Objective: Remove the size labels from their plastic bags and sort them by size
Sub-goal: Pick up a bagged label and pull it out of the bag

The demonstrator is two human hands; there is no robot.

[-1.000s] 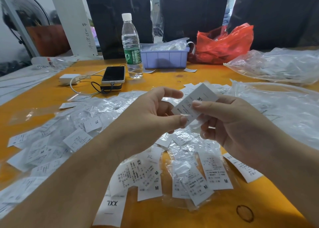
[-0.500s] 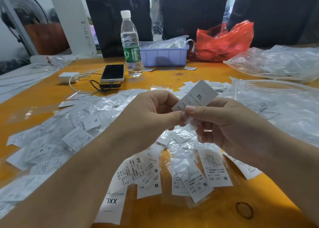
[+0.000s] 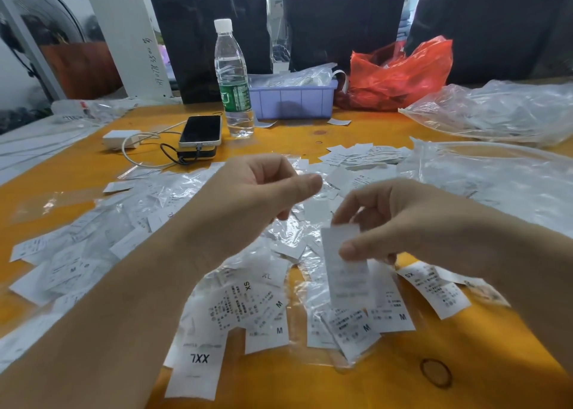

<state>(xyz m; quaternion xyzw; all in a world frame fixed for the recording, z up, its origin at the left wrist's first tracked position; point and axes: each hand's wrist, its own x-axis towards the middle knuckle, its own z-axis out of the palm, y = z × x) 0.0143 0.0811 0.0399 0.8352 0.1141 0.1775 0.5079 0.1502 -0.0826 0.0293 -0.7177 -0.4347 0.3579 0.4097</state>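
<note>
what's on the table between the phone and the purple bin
In the head view, a clear water bottle with a green label stands upright between the phone and the purple bin, close beside the bin.

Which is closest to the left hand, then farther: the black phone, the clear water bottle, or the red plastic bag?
From the left hand, in the head view:
1. Black phone, just beyond, left.
2. Clear water bottle, behind the phone.
3. Red plastic bag, far right.
</note>
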